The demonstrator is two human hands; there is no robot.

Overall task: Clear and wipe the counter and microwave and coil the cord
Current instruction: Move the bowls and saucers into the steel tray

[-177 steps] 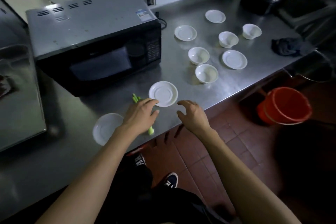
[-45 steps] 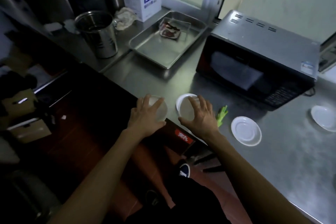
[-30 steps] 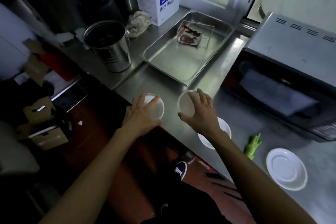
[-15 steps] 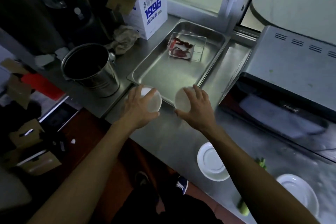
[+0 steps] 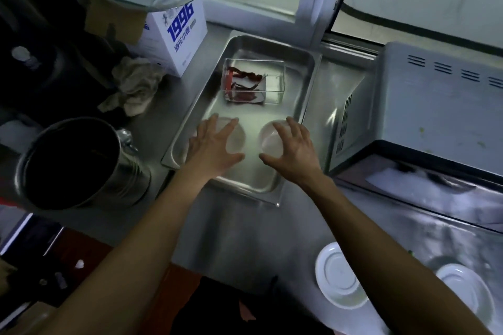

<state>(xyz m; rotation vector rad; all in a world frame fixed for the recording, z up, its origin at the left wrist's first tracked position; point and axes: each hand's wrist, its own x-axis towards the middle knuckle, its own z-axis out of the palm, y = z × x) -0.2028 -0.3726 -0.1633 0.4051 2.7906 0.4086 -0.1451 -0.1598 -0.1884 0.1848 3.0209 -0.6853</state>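
We have both hands over the steel tray (image 5: 304, 106) on the worktop (image 5: 245, 239). Left hand (image 5: 215, 148) grips a small white bowl (image 5: 236, 139) from above, fingers spread round the rim. Right hand (image 5: 292, 149) grips a second white bowl (image 5: 268, 139) the same way. Both bowls sit low inside the tray's near half; contact with the bottom unclear. Microwave (image 5: 435, 117) just right of tray. Two white saucers (image 5: 337, 277) on worktop near our right forearm.

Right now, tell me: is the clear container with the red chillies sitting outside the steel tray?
No, the clear container sits inside the steel tray, at its far end, beyond the two hands.
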